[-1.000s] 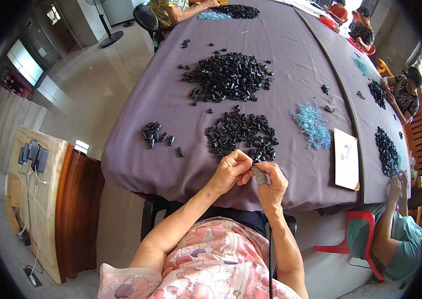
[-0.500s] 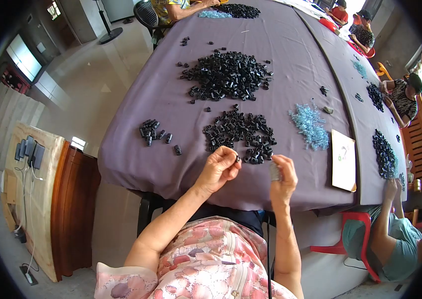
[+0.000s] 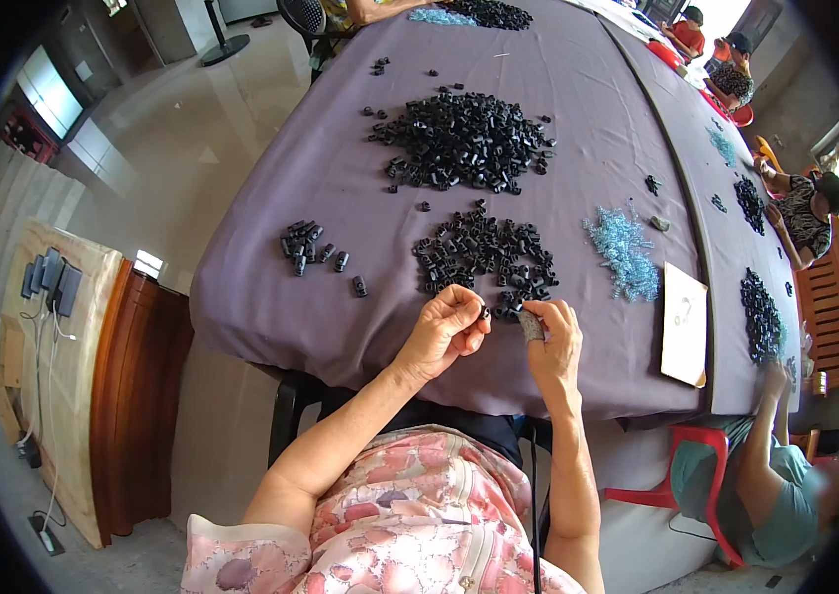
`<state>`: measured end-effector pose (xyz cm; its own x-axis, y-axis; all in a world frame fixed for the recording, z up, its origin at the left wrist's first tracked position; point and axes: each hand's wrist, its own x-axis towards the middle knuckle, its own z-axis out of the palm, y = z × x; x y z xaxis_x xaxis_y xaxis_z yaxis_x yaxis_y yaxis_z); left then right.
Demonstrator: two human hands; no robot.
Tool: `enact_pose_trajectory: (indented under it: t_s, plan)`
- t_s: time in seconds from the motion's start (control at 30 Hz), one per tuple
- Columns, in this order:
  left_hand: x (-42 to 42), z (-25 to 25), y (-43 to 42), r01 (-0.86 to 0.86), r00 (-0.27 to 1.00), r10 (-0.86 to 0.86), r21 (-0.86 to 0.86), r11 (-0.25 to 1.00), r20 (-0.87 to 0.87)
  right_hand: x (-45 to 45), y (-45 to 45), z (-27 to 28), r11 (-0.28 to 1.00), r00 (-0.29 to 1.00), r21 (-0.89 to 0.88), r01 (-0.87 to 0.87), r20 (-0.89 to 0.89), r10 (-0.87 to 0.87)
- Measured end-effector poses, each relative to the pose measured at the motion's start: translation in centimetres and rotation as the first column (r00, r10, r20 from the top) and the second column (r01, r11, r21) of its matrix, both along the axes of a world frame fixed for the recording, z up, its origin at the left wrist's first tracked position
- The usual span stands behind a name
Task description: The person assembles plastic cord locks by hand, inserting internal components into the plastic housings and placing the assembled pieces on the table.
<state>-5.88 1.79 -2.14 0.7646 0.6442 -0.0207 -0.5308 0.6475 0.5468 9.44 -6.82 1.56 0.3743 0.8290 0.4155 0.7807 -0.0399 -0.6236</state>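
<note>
My left hand (image 3: 447, 335) is closed in a pinch on a small black plastic part (image 3: 485, 312). Right of it, my right hand (image 3: 556, 342) has its fingers drawn together at the near edge of a loose pile of black plastic parts (image 3: 484, 252). A grey patch (image 3: 531, 327) shows at its thumb side, perhaps a wrap; what the fingertips hold, if anything, is hidden. Left of the pile lies a small group of longer black pieces (image 3: 302, 243). Clear bluish small pieces (image 3: 625, 255) are heaped on the right.
A larger black heap (image 3: 469, 139) sits farther up the purple-grey tablecloth (image 3: 271, 307). A white card (image 3: 684, 325) and a small stone-like lump (image 3: 659, 224) lie to the right. Several people sit along the table; one in green (image 3: 776, 495) is at right on a red chair.
My right hand has moved left and in toward the pile, nearer my left hand. The left hand keeps its pinch on the black part. The view has shifted slightly.
</note>
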Motion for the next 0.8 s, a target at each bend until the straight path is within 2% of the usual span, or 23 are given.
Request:
enact_pose_trajectory:
  t_s: [0.2,0.43,0.53,0.63,0.67,0.73,0.8]
  plan:
    - [0.1,-0.1,0.0,-0.007,1.000,0.007,0.001,1.000,0.012,-0.5,2.9,0.2,0.990,0.970,-0.144,-0.008,0.241,0.042]
    - [0.2,-0.4,0.0,-0.008,1.000,0.008,0.014,1.000,-0.007,-0.7,4.5,0.1,0.982,0.963,-0.160,-0.095,0.234,0.131]
    - [0.2,-0.2,0.1,-0.005,1.000,0.005,0.013,1.000,-0.015,-0.8,4.5,-0.2,0.992,0.967,-0.078,-0.103,0.225,0.118]
    - [0.2,-0.3,0.1,-0.002,1.000,0.002,0.017,1.000,-0.008,-0.7,3.9,0.0,0.992,0.998,0.110,-0.062,-0.013,0.064]
    - [0.1,-0.3,0.0,-0.007,1.000,0.007,0.031,0.999,-0.017,-0.6,3.2,0.3,0.999,0.993,0.043,-0.014,-0.121,0.019]
    - [0.3,-0.1,-0.1,-0.007,0.999,0.009,0.062,0.998,-0.032,-0.7,1.7,0.7,0.998,0.922,0.062,-0.013,-0.386,0.036]
    - [0.4,0.3,-0.2,-0.007,0.994,0.018,0.104,0.995,-0.106,-0.9,0.3,0.0,0.994,0.867,0.104,-0.016,-0.494,0.066]
